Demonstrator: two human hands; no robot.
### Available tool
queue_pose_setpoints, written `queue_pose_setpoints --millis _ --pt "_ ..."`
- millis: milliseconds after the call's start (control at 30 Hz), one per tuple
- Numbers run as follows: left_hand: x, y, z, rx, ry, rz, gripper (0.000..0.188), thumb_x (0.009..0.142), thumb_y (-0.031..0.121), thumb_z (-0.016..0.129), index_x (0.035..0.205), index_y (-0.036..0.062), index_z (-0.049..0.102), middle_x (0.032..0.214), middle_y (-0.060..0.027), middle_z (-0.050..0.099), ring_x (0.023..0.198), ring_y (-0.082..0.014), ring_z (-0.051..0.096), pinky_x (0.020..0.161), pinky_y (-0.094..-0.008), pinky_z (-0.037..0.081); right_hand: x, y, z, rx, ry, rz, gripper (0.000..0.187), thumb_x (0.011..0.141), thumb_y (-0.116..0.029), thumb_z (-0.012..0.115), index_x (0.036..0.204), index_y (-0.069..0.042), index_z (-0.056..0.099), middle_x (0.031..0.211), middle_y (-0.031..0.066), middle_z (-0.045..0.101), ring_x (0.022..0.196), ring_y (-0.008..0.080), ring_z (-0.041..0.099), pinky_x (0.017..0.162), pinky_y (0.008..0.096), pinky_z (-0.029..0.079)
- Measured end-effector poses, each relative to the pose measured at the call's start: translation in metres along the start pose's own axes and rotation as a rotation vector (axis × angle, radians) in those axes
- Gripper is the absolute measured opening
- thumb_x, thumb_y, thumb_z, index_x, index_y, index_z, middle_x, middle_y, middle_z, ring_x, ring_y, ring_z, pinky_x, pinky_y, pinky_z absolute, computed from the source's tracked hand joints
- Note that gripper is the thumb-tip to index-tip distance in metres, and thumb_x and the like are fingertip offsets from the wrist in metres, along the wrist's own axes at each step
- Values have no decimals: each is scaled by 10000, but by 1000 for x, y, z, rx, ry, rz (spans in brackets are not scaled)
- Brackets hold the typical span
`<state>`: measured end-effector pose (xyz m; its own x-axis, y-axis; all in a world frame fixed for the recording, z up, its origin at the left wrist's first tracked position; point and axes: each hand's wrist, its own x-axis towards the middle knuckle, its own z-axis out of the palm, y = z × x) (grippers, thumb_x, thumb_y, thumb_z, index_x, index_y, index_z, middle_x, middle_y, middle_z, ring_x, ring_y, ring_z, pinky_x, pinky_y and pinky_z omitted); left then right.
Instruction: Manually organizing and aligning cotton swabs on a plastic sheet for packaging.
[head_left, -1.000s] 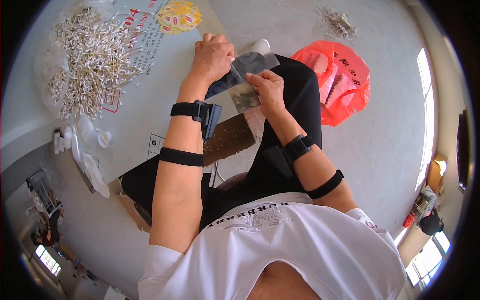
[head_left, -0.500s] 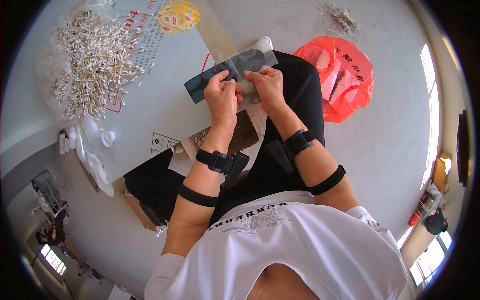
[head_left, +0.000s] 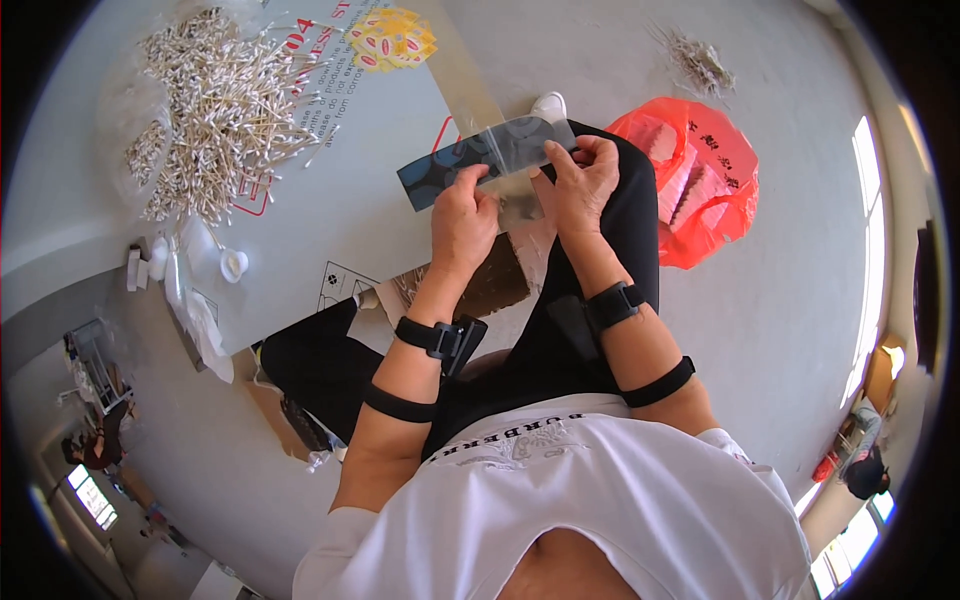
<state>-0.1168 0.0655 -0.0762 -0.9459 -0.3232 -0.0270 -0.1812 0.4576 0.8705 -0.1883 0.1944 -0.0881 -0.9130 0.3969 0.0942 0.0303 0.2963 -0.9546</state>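
Over the corner of the grey table, a dark, see-through, glossy film packet (head_left: pixel 430 178) is stretched between my hands. My left hand (head_left: pixel 466 222) is closed at its lower edge near the middle, fingertips pinching the film. My right hand (head_left: pixel 586 184) pinches the packet's right end between thumb and fingers. A bright crease runs across the packet between the hands, and a clearer part hangs below it. Whether anything lies inside cannot be made out. A big heap of cotton swabs (head_left: pixel 215 115) lies on the table to the left.
Yellow-and-white small packets (head_left: pixel 393 40) are piled on the grey table (head_left: pixel 310 215) at the far side. A red plastic bag (head_left: pixel 725 215) holding pink packs sits on the floor to the right. More swabs (head_left: pixel 698 68) lie beyond it. An open cardboard box (head_left: pixel 495 280) is below my hands.
My right hand has moved away from the left, toward the packet's right end, and the packet shows more between them. The whole view has shifted slightly.
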Motion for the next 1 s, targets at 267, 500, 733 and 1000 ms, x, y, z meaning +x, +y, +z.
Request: queue_pose_setpoints --millis 267,500,733,1000 --pt "1 -24 -41 -96 109 -93 173 787 55 617 953 5 621 629 -142 608 584 -290 609 572 -358 476 -3 -30 -3 -360 -739 -662 142 714 -80 681 808 -41 581 817 119 557 798 338 573 683 408 477" --pt "21 -86 -157 334 557 -45 253 747 48 653 998 53 625 976 -119 582 939 -282 544 848 -395 442 -16 -49 20 -214 -866 -367 141 740 -53 686 819 -19 574 751 123 551 668 284 570 614 362 465" --pt "77 -111 -214 648 590 -78 242 707 78 710 936 131 655 1093 -66 538 1099 -310 446 930 -445 383 -27 -80 135 -46 -992 -444 192 748 -108 697 907 -30 622 927 130 593 775 295 580 710 378 482" --pt "70 -98 -169 718 547 63 214 678 104 751 860 166 657 1005 -14 532 1055 -280 446 855 -450 367 -45 -65 169 -219 -959 -836 133 675 -64 703 777 -76 618 935 76 563 950 287 528 847 386 439"
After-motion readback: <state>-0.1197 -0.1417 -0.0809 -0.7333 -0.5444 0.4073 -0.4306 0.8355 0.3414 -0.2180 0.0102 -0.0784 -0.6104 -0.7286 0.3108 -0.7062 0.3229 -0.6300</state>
